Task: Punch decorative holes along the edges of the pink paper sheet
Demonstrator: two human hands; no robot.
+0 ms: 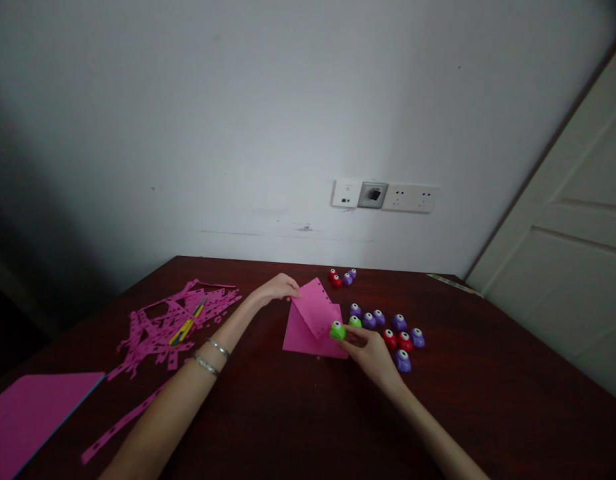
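My left hand (281, 287) pinches the upper left corner of a pink sheet of paper (315, 303), which has small punched holes along its edges. That sheet is tilted above a second pink sheet (299, 337) lying flat on the table. Between the thumb and fingers of my right hand (371, 350) is a green craft punch (337, 330) with a white and black button on top. It sits at the held sheet's lower right edge; whether the paper is in its slot I cannot tell. Another green punch (355, 322) stands just behind my right fingers.
Several purple punches (399, 323) and red punches (405, 341) stand to the right, with a few red and purple ones (337, 281) farther back. At left lie punched pink scraps (158, 327), a yellow utility knife (182, 332) and a pink paper stack (33, 413). A wall with sockets (408, 198) rises behind.
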